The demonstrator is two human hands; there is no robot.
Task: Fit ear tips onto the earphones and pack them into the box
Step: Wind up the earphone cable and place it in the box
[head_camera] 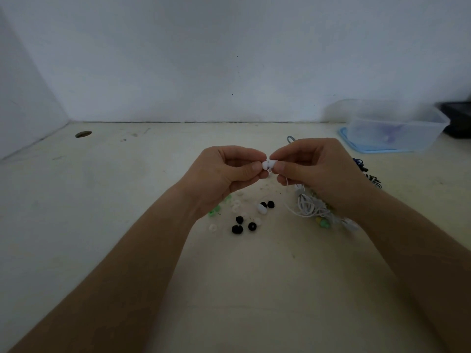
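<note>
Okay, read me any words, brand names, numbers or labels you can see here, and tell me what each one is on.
None can be read.
Clear plastic box: no label visible; a blurred purple patch shows through its wall.
White earphone, pinched between the left hand and right hand: no marking visible.
Loose ear tips: plain.
Dark object at the right edge: too blurred to tell.

Both hands meet above the middle of the table (127, 225), left hand (224, 174) and right hand (318, 171) pinching an earbud (269, 164) between them. Loose ear tips (244, 217) lie beneath, nearer the left hand; a cable tangle (309, 206) under the right. The box (392, 128) sits far right, against the wall (229, 59).
</note>
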